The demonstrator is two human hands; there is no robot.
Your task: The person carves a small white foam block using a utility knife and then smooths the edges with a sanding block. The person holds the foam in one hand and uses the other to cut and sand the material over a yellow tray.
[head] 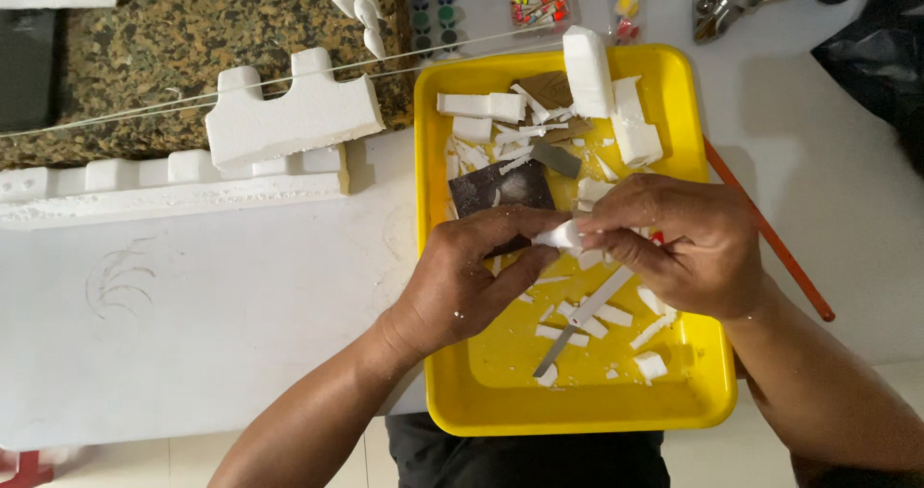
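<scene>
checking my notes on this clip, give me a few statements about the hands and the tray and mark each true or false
1. Both hands hold one small white foam piece between them. True: the left hand and right hand meet on it above the tray.
2. The tray is blue. False: it is yellow.
3. White foam scraps lie in the tray. True.
4. A large notched foam block sits inside the tray. False: it lies outside, to the tray's left, on the white board.
5. The thin orange rod is gripped by the left hand. False: it lies on the surface right of the tray, partly hidden behind the right hand.
</scene>
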